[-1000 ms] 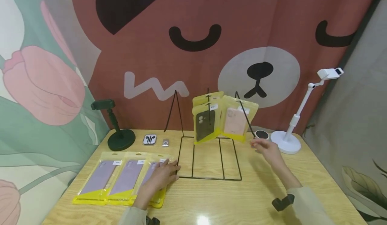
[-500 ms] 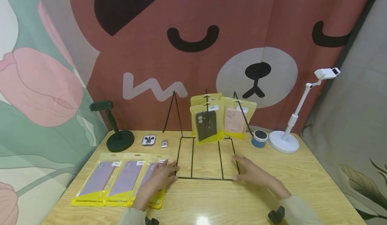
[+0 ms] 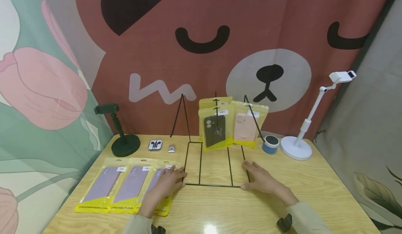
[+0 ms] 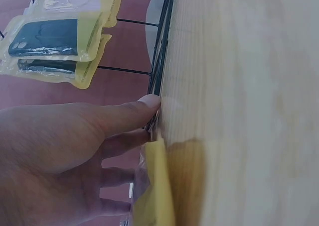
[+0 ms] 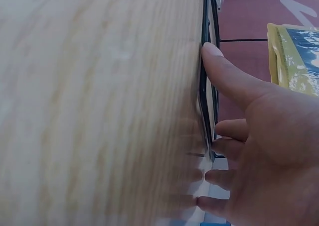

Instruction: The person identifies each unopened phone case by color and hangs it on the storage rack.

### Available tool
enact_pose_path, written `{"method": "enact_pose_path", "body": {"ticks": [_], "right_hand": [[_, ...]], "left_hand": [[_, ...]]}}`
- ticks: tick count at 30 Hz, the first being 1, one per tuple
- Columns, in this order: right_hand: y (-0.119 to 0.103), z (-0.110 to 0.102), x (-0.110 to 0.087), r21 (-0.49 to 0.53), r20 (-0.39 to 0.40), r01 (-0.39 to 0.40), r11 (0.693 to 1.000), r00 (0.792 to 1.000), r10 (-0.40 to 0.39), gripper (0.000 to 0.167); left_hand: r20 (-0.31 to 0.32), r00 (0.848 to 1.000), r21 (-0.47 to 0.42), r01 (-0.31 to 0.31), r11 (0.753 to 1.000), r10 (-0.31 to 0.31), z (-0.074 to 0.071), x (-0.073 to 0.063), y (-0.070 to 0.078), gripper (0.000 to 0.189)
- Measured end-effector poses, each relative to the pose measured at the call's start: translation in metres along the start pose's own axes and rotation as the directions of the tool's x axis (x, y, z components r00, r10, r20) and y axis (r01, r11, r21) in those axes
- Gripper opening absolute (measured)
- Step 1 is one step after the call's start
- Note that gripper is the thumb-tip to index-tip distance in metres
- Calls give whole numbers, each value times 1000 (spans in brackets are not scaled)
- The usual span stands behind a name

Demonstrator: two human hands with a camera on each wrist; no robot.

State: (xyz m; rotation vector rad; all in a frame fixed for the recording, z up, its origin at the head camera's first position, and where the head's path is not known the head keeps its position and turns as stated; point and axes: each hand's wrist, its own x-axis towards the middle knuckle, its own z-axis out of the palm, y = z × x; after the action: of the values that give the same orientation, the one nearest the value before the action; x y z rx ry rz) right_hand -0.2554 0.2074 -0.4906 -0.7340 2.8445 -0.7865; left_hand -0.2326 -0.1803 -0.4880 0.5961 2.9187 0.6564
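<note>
A black wire display rack (image 3: 216,185) stands on the wooden table. My left hand (image 3: 168,184) rests at its front left corner, thumb tip on the wire and fingers extended over the edge of a packaged lilac phone case (image 3: 154,181). At the front right corner my right hand (image 3: 262,180) touches the base, thumb at the front bar and extended fingers along the side bar. On the rack's middle prong hangs a packaged dark phone case (image 3: 215,131), with another pack behind it. A packaged pink phone case (image 3: 245,127) hangs to the right. The left prong is bare.
Two more packaged lilac cases (image 3: 130,185) lie at left. Behind them are a dark green phone stand (image 3: 125,145), boxed earphones (image 3: 155,145) and a small silver gadget (image 3: 171,148). At right stand a blue round container (image 3: 270,146) and a white stand (image 3: 296,148). A printed curtain hangs behind.
My right hand has moved from the rack's back right, near the blue container, down to its front right corner. The hanging dark case has turned to face forward. My left hand has stayed put.
</note>
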Motion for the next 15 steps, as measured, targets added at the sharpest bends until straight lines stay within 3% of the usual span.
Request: {"method": "enact_pose_path", "body": {"ticks": [15], "right_hand": [[10, 0, -3, -44, -19, -7, 999, 1000, 6, 87]], "left_hand": [[-12, 1000, 14, -14, 1000, 14, 1, 1, -1, 40]]}}
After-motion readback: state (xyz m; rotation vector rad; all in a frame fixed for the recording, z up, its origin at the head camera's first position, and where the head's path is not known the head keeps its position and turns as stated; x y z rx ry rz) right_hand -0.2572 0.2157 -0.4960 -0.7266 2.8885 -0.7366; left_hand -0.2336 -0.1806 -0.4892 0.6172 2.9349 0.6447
